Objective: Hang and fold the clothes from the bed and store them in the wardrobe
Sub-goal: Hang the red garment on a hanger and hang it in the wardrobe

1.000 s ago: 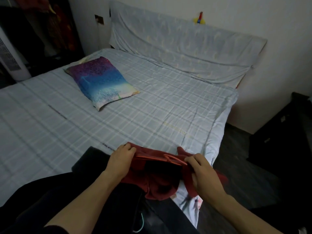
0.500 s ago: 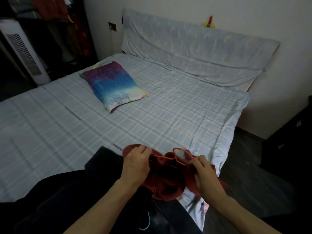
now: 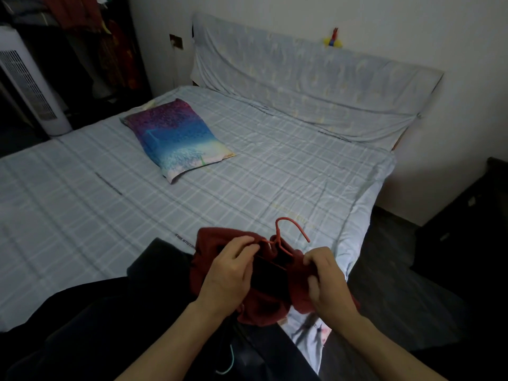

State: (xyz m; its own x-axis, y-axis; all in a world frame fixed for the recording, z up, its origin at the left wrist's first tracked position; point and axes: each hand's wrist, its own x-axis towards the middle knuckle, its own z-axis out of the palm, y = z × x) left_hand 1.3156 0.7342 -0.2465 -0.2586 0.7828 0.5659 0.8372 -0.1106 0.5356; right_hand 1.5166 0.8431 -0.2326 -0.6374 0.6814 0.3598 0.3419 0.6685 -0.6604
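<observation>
Head view: The hook of the orange-red hanger (image 3: 284,218) now stands up clear of the fabric, just beyond the fingertips and between the two hands. A second ago it lay low and flat across the cloth; half a second ago only a loop showed. The hands have also drawn closer together.

The left hand (image 3: 229,270) has its fingers curled, pinching the neck opening of the red garment (image 3: 261,306) right at the hanger's stem. The right hand (image 3: 328,279) has its fingers curled round a bunch of red cloth on its own side; I can't tell whether the hanger's arm is inside that grip.

The garment is bunched between and under both hands, at the near edge of the bed (image 3: 247,193). The rest of the hanger is hidden inside it.

The hook through the neck probably means the hanger is threaded, so the hanging step is well along. The shoulders still look unseated, since the cloth is crumpled and not draped.

A dark clothes pile (image 3: 115,312) lies under the left forearm, so more items remain. The wardrobe (image 3: 90,37) is far off, beyond the left hand, and nothing from this garment is stored yet.
</observation>
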